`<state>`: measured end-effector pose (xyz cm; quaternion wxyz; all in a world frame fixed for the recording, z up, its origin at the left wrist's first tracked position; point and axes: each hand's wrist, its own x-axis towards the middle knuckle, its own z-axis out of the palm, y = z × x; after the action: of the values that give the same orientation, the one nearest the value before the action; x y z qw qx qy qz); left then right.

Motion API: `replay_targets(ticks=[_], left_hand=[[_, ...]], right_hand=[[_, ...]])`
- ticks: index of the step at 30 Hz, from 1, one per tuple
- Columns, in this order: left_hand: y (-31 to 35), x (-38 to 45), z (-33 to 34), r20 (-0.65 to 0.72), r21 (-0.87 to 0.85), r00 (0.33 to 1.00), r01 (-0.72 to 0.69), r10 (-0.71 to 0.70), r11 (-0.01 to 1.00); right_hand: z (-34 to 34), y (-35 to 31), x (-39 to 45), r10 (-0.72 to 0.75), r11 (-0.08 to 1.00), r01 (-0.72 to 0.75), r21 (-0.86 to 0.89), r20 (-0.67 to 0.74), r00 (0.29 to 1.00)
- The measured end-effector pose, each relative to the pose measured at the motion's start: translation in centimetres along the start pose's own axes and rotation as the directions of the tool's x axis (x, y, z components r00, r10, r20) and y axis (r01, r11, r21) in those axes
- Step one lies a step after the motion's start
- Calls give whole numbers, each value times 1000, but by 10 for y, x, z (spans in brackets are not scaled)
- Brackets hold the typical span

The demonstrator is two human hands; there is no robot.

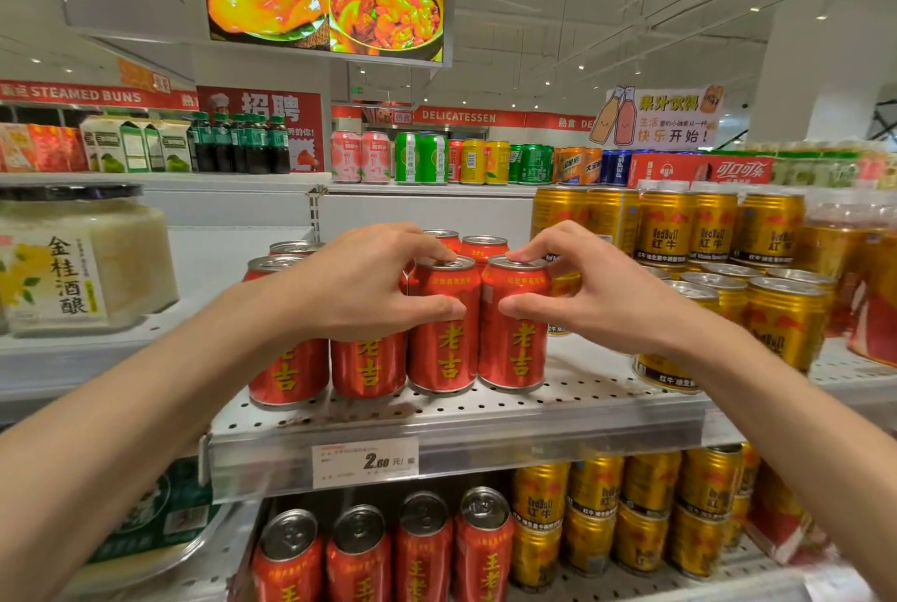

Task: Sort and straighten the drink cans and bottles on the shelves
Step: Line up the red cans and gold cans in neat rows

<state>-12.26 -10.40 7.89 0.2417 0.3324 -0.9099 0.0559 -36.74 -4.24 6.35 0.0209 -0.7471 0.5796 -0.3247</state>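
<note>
Several red herbal tea cans with yellow characters stand in rows on the perforated middle shelf (485, 412). My left hand (373, 286) grips one front red can (444, 349), thumb on its side and a fingertip on its lid. Beside it, my right hand (597, 291) grips the neighbouring red can (514, 344) the same way. Both cans stand upright, side by side and touching. Two more front cans (369, 368) stand to the left, partly hidden by my left hand.
Gold Red Bull cans (786, 320) crowd the shelf right of the red cans. A large jar (82, 257) stands at the left. More red and gold cans (422, 548) fill the lower shelf. Mixed cans and bottles (417, 157) line the top shelf. A price tag (366, 461) hangs on the edge.
</note>
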Motion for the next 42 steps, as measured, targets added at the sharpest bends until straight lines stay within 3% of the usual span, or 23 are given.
replay_targets(ticks=[4, 7, 10, 14, 20, 26, 31, 35, 42], left_hand=[[3, -5, -6, 35, 65, 999, -7, 5, 998], [-5, -14, -24, -56, 10, 998, 35, -34, 999], [-32, -17, -48, -148, 1, 977, 155, -153, 988], [-70, -14, -62, -3, -14, 930, 367, -367, 930], [-91, -5, -50, 145, -170, 878, 476, -455, 863], [-87, -9, -50, 167, -231, 874, 484, -456, 844], [-64, -19, -51, 22, -163, 922, 386, -388, 908], [-55, -25, -42, 119, -158, 926, 375, -359, 914], [-61, -29, -30, 85, -232, 915, 402, -393, 886]], right_hand=[[-5, -8, 6, 2, 1000, -2, -23, -2, 1000], [-7, -17, 14, -53, 998, 50, -46, -73, 996], [-2, -33, 26, -123, 988, 117, -103, -58, 991], [12, -51, 41, -167, 976, 172, -131, 50, 985], [18, -46, 43, -164, 982, 170, -83, 79, 983], [21, -46, 40, -182, 979, 186, -79, 55, 982], [12, -47, 42, -145, 989, 148, -29, 73, 987], [1, -41, 75, -74, 992, 75, -100, 9, 997], [25, -34, 153, 70, 928, 21, -371, 229, 971]])
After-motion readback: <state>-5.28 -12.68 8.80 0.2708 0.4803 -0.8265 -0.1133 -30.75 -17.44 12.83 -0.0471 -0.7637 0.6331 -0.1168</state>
